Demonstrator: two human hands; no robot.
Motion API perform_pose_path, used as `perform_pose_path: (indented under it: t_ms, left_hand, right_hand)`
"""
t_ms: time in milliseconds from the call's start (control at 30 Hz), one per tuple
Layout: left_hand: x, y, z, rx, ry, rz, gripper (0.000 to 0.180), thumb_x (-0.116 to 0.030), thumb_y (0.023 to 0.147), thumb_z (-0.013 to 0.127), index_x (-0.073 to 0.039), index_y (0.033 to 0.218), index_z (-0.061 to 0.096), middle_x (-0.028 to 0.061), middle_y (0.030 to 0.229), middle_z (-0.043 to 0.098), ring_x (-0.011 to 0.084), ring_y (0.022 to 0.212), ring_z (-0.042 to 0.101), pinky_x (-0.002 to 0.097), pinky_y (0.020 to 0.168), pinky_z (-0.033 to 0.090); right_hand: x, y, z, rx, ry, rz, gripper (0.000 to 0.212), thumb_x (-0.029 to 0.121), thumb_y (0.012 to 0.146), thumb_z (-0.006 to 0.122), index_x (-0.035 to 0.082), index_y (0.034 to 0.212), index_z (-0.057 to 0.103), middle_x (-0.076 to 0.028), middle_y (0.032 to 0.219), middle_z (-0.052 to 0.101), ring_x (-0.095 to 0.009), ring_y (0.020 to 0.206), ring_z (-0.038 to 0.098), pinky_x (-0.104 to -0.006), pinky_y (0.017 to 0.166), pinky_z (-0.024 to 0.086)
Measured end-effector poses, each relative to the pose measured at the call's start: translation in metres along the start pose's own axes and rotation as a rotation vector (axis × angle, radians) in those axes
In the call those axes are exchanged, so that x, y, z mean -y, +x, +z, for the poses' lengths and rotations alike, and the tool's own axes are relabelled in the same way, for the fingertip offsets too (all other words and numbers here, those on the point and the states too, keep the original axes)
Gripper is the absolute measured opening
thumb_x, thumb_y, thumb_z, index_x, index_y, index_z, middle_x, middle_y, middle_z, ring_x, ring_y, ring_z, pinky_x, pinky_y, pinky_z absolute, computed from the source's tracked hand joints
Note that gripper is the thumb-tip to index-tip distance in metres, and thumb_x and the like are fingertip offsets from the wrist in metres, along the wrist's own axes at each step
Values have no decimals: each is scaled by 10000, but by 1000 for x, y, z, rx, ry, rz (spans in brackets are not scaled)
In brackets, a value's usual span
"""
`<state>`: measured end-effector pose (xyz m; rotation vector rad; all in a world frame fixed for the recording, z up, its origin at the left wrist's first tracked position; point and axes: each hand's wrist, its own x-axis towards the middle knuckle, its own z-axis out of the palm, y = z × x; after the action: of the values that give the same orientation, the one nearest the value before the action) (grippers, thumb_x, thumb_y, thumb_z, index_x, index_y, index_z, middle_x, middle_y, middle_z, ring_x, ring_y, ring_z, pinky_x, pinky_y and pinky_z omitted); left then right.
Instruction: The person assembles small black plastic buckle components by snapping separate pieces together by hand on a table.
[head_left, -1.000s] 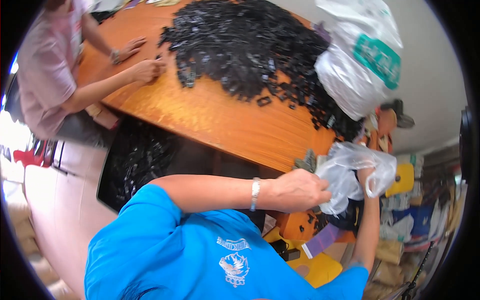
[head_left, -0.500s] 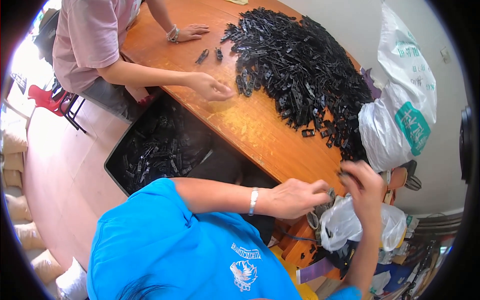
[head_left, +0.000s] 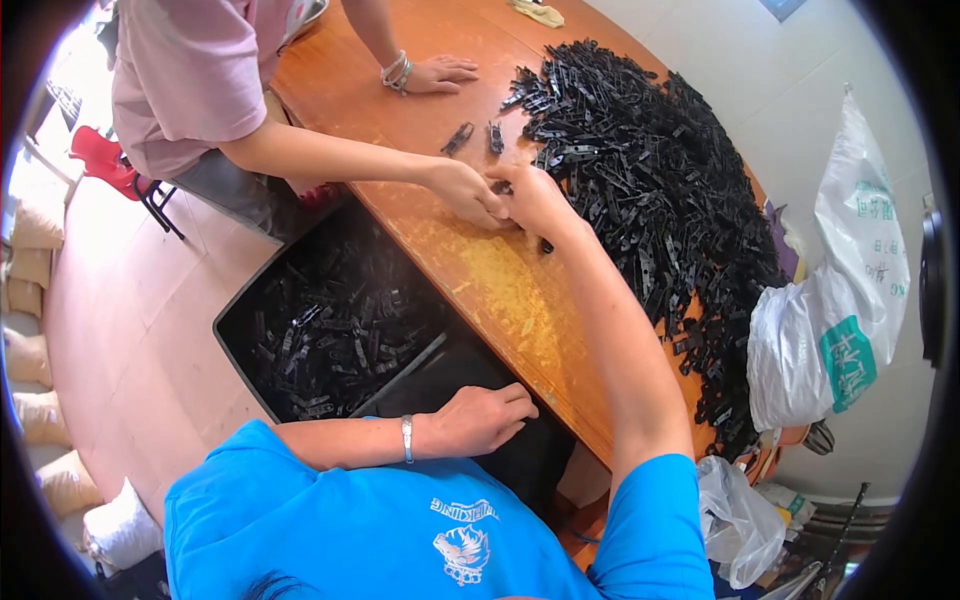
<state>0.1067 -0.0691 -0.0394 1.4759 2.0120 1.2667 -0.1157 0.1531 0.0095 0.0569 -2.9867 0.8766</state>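
Observation:
My right arm stretches across the wooden table. At its end my right hand has its fingers closed and meets a co-worker's hand. A dark bit shows between the two hands, too covered to name. Beside them spreads a big heap of small black plastic parts, and two loose black parts lie apart from it. My left hand is curled closed near the table's front edge, above a black bin's flap or rim; whatever its fingers hold, if anything, is hidden.
A black bin with similar parts stands below the table edge. The co-worker's other hand lies flat on the table. A white sack leans at the right, above a crumpled plastic bag. A red chair stands at the left.
My right hand has swung from the table's right end up and left to the co-worker's hand. My left hand has drawn back left and down. The view has shifted slightly.

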Motion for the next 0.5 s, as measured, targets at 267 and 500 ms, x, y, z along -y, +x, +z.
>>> perform_pose_path:
  t_ms: [267,500]
  left_hand:
    - [-10,15,4,-14,-48,56,192,-117,965,702,-83,1151,672,103,1056,645,326,824,702,436,677,590]
    - [-7,41,-9,-273,-887,-503,166,-130,1066,659,-39,1198,698,12,846,694,115,788,663,323,659,549]
  right_hand:
    - [-11,-33,-51,-212,63,-91,316,6,953,704,-19,1267,732,-160,1104,763,-188,746,744,-333,758,605]
    - [-14,-221,-22,-129,270,131,227,83,1005,720,-59,1181,739,-114,927,771,-137,688,712,-301,636,575]
